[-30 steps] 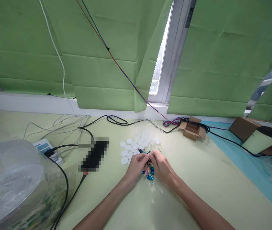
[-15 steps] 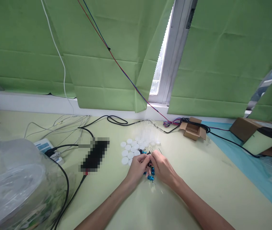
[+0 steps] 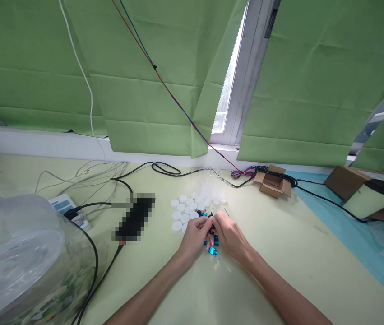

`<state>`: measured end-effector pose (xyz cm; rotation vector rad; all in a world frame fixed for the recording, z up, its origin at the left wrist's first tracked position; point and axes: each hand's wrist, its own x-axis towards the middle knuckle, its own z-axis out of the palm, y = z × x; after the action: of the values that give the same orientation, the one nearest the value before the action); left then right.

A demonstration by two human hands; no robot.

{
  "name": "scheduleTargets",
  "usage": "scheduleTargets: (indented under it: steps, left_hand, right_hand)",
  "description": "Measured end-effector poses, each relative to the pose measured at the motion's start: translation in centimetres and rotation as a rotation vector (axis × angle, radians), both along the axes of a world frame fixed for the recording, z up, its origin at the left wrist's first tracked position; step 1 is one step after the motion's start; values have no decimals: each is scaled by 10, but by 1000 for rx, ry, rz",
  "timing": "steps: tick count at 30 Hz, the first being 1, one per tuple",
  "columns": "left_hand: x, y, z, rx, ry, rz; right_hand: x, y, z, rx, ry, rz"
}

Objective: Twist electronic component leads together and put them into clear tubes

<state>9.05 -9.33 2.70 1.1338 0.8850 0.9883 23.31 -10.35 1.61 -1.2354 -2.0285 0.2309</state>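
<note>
My left hand (image 3: pixel 196 232) and my right hand (image 3: pixel 227 230) meet over the table, fingers pinched together. Between the fingertips is a small dark piece (image 3: pixel 211 229), mostly covered, so its kind cannot be made out. Shiny blue metal parts with thin wire ends (image 3: pixel 213 251) show just below and between the hands. A few more blue and black bits (image 3: pixel 202 213) lie beyond the left fingers. Thin metal pins stick up by the right knuckles. White round caps (image 3: pixel 177 225) are grouped beside and behind my left hand.
A small open cardboard box (image 3: pixel 273 183) stands at the back right, with black cable (image 3: pixel 164 169) along the wall. To the left are a blurred black object (image 3: pixel 136 219), a power strip (image 3: pixel 65 205) and a large clear plastic bag (image 3: pixel 19 266). A larger carton (image 3: pixel 350 183) is far right.
Both hands stay pinched together in nearly the same place. The view has shifted very slightly; nothing else visibly moves.
</note>
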Motion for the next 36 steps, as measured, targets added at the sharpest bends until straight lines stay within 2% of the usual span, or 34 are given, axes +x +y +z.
scheduleTargets:
  steps: [15,24,29,36]
  left_hand:
    - [-1,1,2,5,21,1]
    - [-14,13,14,-6,-51,78]
    - [-20,17,20,2,-76,116]
    - [-23,18,19,-1,-72,141]
  right_hand:
    - [2,0,2,27,33,-3]
    - [27,11,6,63,52,-80]
    - [38,16,4,36,5,-102]
    - [35,13,2,10,-97,-30]
